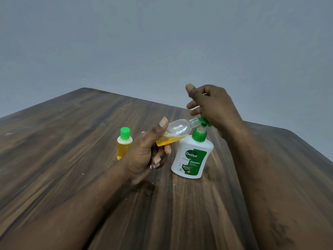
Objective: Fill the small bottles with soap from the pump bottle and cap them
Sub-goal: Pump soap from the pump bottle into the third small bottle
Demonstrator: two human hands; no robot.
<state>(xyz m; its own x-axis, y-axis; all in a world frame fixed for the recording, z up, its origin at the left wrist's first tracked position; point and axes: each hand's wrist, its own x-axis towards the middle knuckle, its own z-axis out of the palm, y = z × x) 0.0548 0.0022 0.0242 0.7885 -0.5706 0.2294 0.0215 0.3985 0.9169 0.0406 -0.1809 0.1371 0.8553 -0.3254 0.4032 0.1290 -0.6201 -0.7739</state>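
Observation:
A white pump bottle [191, 156] with a green label and green pump head stands upright on the wooden table [72, 134]. My left hand [144, 154] holds a small clear bottle [177, 131] tilted almost on its side, its open mouth against the pump nozzle. Yellow soap fills roughly its lower third. My right hand [210, 105] rests over the pump head from the right, fingers spread; something small and pale shows in its fold, too hidden to identify. A second small bottle [123, 144], full of yellow soap and capped green, stands upright left of my left hand.
The dark wood table reaches a rounded far corner [84, 89] and a far right edge [288, 130]. A plain grey wall rises behind it. Small pale specks and a wet smear [146, 186] lie on the wood near my left wrist.

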